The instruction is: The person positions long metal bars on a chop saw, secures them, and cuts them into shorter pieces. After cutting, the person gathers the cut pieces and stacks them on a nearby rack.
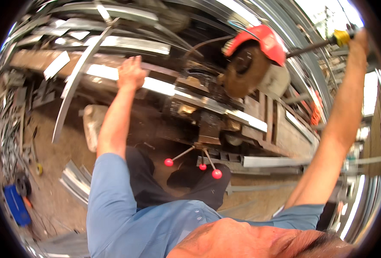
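A shiny metal bar point(158, 86) runs lengthwise through the clamp of a cut-off saw. My left hand point(131, 76) grips it left of the clamp, its fingers reaching over the bar. The saw's red blade guard point(266, 41) covers the upper part of a brown round disc point(246, 71), which stands just above the bar. From the guard a long dark lever leads up right to a yellow and black handle point(340, 38). My right hand point(360, 42) is closed around its end, arm stretched out. Whether disc and bar touch, I cannot tell.
Below the clamp, a spoked handle with red knobs point(216, 173) sticks out near my knees. A curved metal strip point(80, 77) crosses the brown beam point(31, 60) on the left. Metal offcuts point(9, 129) and a blue case point(17, 205) lie on the floor. Long profiles are stacked behind.
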Demonstrator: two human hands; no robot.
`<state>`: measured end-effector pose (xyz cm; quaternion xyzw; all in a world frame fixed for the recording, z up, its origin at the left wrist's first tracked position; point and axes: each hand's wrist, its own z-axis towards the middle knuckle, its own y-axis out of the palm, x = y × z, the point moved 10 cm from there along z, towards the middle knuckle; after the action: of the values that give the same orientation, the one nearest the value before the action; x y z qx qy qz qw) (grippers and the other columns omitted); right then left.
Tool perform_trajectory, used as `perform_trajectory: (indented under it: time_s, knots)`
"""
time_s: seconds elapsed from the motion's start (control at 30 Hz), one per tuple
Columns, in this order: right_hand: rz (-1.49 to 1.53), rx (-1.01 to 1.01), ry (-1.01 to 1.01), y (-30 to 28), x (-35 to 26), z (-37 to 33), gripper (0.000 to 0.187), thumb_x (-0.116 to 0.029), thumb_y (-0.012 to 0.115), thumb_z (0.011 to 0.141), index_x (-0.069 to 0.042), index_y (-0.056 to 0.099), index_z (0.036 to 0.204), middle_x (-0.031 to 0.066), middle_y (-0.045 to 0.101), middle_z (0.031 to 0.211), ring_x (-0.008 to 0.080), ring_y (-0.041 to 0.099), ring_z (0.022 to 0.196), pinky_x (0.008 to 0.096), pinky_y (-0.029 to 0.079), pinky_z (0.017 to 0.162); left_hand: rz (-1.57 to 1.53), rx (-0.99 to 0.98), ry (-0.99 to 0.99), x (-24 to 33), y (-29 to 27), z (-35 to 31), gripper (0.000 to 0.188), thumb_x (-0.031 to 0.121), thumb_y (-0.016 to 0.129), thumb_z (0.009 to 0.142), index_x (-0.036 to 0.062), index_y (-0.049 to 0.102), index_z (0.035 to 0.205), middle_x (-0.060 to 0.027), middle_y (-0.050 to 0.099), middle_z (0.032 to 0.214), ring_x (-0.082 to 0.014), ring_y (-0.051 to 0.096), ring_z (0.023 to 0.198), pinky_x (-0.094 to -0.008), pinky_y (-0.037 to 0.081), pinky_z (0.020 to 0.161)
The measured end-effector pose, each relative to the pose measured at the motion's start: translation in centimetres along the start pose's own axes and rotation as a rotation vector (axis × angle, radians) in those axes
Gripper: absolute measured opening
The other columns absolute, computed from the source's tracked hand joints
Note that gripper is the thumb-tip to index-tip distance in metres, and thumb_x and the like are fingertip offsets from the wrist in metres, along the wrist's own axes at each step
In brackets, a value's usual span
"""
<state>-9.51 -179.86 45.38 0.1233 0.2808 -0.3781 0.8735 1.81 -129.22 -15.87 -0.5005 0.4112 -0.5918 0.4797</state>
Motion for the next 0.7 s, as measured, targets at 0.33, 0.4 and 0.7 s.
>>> perform_trajectory:
  time_s: [0.33, 0.4, 0.7]
  knots:
    - [0.036, 0.141, -0.116, -7.1, -8.3, -9.8, 0.055, -0.051, 0.06, 0.089, -0.001, 0.052, 0.111, 0.0158, 0.058, 0.096, 0.0295, 0.061, 0.087, 0.0454, 0.053, 0.081, 0.014, -0.042, -0.043, 0.6, -0.8, -0.2, 0.061, 0.028, 0.042, 0.09, 0.0189, 0.038, 0.15, -0.0064, 0.038, 0.155, -0.0222, 0.032, 0.143, -0.0456, 0.026, 0.115]
    - [0.042, 0.172, -0.144, -8.5, -9.7, -12.1, 0.055, -0.052, 0.061, 0.088, -0.001, 0.053, 0.109, 0.0159, 0.06, 0.092, 0.0296, 0.063, 0.084, 0.0455, 0.055, 0.079, 0.023, -0.05, -0.036, 0.9, -1.1, -0.4, 0.061, 0.027, 0.042, 0.09, 0.0189, 0.037, 0.15, -0.0064, 0.038, 0.155, -0.0224, 0.032, 0.144, -0.0455, 0.025, 0.115]
    - [-0.134, 0.302, -0.295, -13.7, -14.6, -21.8, 0.083, -0.083, 0.045, 0.075, -0.001, 0.049, 0.087, 0.0121, 0.054, 0.071, 0.0269, 0.059, 0.064, 0.0453, 0.055, 0.064, 0.033, -0.042, -0.029, 1.1, -1.1, -0.4, 0.062, 0.028, 0.044, 0.09, 0.0195, 0.037, 0.15, -0.0074, 0.037, 0.155, -0.0233, 0.032, 0.144, -0.046, 0.026, 0.115]
